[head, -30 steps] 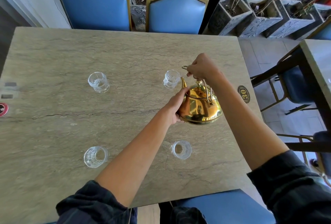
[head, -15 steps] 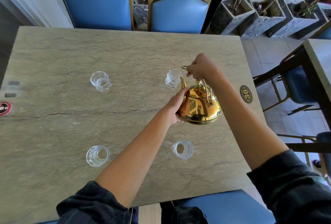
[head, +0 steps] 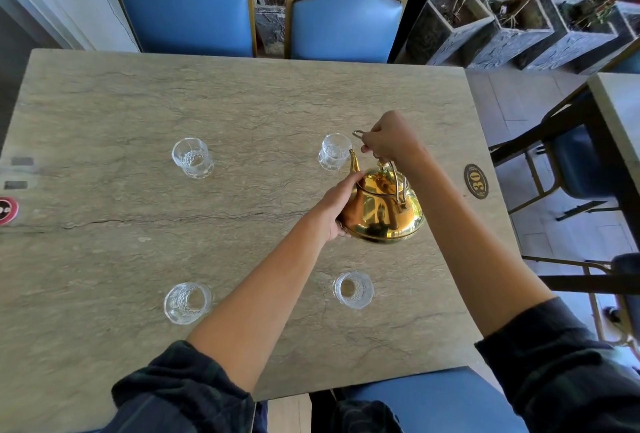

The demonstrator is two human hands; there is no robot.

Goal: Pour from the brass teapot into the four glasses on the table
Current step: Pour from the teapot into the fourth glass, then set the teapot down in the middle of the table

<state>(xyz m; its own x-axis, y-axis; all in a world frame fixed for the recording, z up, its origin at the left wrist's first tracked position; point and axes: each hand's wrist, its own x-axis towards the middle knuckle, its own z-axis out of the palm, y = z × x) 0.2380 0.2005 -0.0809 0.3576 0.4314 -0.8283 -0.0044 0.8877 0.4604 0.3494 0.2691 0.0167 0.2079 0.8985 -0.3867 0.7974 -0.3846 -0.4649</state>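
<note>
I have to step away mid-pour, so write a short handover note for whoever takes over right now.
Right hand grips the handle of the brass teapot; left hand steadies its body.
Teapot is held above the table, spout tipped at the far right glass.
Far left glass, near left glass and near right glass stand apart, untouched.
Done: cannot tell which glasses hold liquid.
Left: finish this pour, then check the other three.

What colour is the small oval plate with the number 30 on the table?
The oval number plate is black with gold digits and rim, seen in the head view.
</note>
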